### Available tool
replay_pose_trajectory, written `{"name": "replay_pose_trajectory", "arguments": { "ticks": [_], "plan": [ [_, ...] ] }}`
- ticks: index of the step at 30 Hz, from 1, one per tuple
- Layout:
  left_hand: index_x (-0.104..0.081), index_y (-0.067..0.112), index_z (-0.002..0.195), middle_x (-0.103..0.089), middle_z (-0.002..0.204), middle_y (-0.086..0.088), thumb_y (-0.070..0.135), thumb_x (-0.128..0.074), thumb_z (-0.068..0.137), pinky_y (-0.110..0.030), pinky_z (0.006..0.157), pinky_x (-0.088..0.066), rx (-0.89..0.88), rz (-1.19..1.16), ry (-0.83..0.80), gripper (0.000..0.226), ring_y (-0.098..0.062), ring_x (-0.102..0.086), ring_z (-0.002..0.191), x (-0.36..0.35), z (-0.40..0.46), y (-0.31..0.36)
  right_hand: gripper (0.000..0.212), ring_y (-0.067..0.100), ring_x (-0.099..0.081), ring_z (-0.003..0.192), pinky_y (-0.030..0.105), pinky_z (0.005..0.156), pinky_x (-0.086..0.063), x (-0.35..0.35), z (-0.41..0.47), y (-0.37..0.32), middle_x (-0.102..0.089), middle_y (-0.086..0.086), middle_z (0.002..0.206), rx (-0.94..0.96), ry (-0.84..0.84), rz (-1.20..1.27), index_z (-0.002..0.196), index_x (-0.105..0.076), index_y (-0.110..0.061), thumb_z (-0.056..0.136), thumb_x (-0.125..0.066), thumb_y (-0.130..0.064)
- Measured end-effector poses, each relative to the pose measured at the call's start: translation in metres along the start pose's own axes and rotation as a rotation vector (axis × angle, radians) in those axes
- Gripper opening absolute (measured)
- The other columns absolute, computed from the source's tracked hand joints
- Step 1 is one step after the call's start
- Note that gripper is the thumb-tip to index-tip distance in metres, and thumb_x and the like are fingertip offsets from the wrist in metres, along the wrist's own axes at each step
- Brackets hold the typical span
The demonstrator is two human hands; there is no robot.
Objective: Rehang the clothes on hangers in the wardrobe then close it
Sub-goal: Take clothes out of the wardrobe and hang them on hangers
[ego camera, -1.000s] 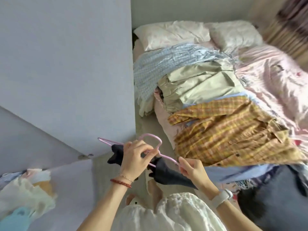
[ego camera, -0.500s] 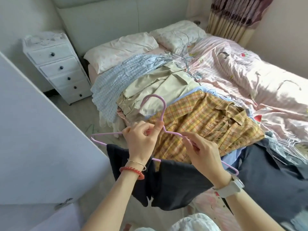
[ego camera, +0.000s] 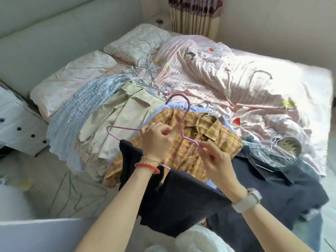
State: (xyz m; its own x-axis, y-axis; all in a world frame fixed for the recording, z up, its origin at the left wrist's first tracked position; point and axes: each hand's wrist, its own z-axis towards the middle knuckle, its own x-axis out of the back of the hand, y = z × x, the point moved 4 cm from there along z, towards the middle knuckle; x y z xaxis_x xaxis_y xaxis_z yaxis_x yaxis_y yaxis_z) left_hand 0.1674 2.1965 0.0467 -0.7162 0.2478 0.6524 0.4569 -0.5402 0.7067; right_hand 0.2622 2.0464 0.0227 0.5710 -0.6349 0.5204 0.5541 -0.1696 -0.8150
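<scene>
I hold a pink wire hanger [ego camera: 187,113] in front of me, its hook pointing up. My left hand [ego camera: 156,140] grips it just below the hook. My right hand [ego camera: 214,160] pinches its right shoulder wire. A black garment [ego camera: 181,200] is draped over the hanger's bottom bar and hangs below both wrists. Behind the hanger, a pile lies on the bed: a yellow plaid shirt [ego camera: 209,140], a beige garment [ego camera: 123,120] and a pale blue checked garment [ego camera: 80,110]. The wardrobe's interior is out of view.
The bed [ego camera: 254,84] with a pink striped cover fills the right. Loose wire hangers [ego camera: 276,142] lie on dark clothes [ego camera: 283,182] at right; more hangers [ego camera: 145,73] by the pillows. A white drawer unit [ego camera: 16,124] stands left. A white panel edge [ego camera: 36,231] is bottom left.
My view has swung right, from the white panel towards the bed. The hanger with the black garment stays in both hands and now sits higher over the plaid shirt.
</scene>
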Motion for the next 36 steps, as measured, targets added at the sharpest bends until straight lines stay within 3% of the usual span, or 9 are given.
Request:
{"name": "replay_pose_trajectory", "arguments": {
  "ticks": [5, 10, 15, 18, 22, 25, 28, 32, 36],
  "plan": [
    [-0.047, 0.021, 0.045, -0.044, 0.049, 0.016, 0.057, -0.056, 0.075, -0.046, 0.085, -0.038, 0.068, -0.016, 0.044, 0.048, -0.013, -0.045, 0.062, 0.027, 0.021, -0.023, 0.018, 0.008, -0.038, 0.038, 0.015, 0.039, -0.023, -0.037, 0.025, -0.016, -0.042, -0.013, 0.049, -0.041, -0.081, 0.083, 0.105, -0.063, -0.009, 0.092, -0.052, -0.016],
    [-0.060, 0.013, 0.051, -0.053, 0.045, 0.010, 0.050, -0.061, 0.079, -0.051, 0.079, -0.040, 0.189, -0.090, 0.214, 0.047, -0.013, -0.047, 0.056, 0.107, 0.036, -0.084, 0.020, 0.001, -0.038, 0.040, 0.016, 0.047, -0.027, -0.108, 0.061, -0.079, -0.049, -0.012, 0.057, 0.038, -0.217, 0.149, 0.106, -0.064, -0.009, 0.093, -0.052, -0.018],
    [-0.062, 0.011, 0.053, -0.057, 0.053, -0.003, 0.048, -0.060, 0.077, -0.033, 0.069, -0.041, 0.282, -0.165, 0.402, 0.044, -0.021, -0.052, 0.061, 0.196, 0.025, -0.157, 0.021, 0.003, -0.038, 0.043, 0.020, 0.048, -0.029, -0.199, 0.074, -0.145, -0.048, -0.009, 0.054, 0.101, -0.356, 0.152, 0.105, -0.065, -0.012, 0.092, -0.052, -0.022],
    [-0.063, 0.007, 0.054, -0.055, 0.053, 0.000, 0.056, -0.054, 0.073, -0.019, 0.061, -0.035, 0.322, -0.150, 0.478, 0.053, -0.012, -0.049, 0.057, 0.248, 0.011, -0.200, 0.019, 0.002, -0.040, 0.041, 0.017, 0.045, -0.026, -0.252, 0.072, -0.184, -0.039, -0.016, 0.047, 0.141, -0.433, 0.170, 0.102, -0.067, -0.014, 0.092, -0.054, -0.023],
    [-0.061, 0.001, 0.056, -0.049, 0.050, 0.004, 0.052, -0.055, 0.078, -0.023, 0.071, -0.040, 0.344, -0.102, 0.531, 0.056, -0.006, -0.046, 0.051, 0.301, 0.009, -0.230, 0.017, 0.003, -0.042, 0.042, 0.016, 0.045, -0.028, -0.302, 0.074, -0.225, -0.042, -0.015, 0.046, 0.169, -0.474, 0.242, 0.099, -0.068, -0.012, 0.091, -0.054, -0.020],
    [-0.062, 0.003, 0.055, -0.052, 0.053, 0.002, 0.045, -0.061, 0.081, -0.043, 0.093, -0.039, 0.279, -0.034, 0.552, 0.049, -0.003, -0.048, 0.058, 0.326, 0.023, -0.235, 0.017, 0.003, -0.041, 0.039, 0.012, 0.041, -0.027, -0.321, 0.083, -0.242, -0.048, -0.017, 0.043, 0.172, -0.467, 0.325, 0.098, -0.067, -0.011, 0.092, -0.054, -0.020],
    [-0.067, 0.002, 0.061, -0.056, 0.059, -0.002, 0.053, -0.057, 0.078, -0.050, 0.088, -0.038, 0.209, 0.036, 0.554, 0.056, -0.018, -0.051, 0.069, 0.339, 0.053, -0.231, 0.015, 0.003, -0.037, 0.037, 0.010, 0.038, -0.024, -0.326, 0.102, -0.252, -0.049, -0.022, 0.045, 0.184, -0.409, 0.398, 0.097, -0.067, -0.011, 0.091, -0.055, -0.018],
    [-0.066, 0.005, 0.058, -0.049, 0.055, 0.011, 0.053, -0.055, 0.078, -0.039, 0.084, -0.038, 0.065, 0.128, 0.537, 0.053, -0.014, -0.046, 0.067, 0.331, 0.120, -0.208, 0.010, 0.005, -0.031, 0.038, 0.011, 0.041, -0.021, -0.316, 0.149, -0.246, -0.041, -0.013, 0.040, 0.124, -0.277, 0.512, 0.092, -0.066, -0.019, 0.090, -0.056, -0.017],
    [-0.065, 0.007, 0.056, -0.054, 0.061, 0.006, 0.054, -0.056, 0.077, -0.029, 0.088, -0.028, -0.062, 0.175, 0.549, 0.052, -0.012, -0.046, 0.068, 0.299, 0.205, -0.169, 0.011, 0.007, -0.031, 0.047, 0.019, 0.047, -0.026, -0.286, 0.221, -0.226, -0.039, -0.012, 0.047, 0.076, -0.139, 0.600, 0.086, -0.063, -0.026, 0.089, -0.058, -0.017]
  ]
}}
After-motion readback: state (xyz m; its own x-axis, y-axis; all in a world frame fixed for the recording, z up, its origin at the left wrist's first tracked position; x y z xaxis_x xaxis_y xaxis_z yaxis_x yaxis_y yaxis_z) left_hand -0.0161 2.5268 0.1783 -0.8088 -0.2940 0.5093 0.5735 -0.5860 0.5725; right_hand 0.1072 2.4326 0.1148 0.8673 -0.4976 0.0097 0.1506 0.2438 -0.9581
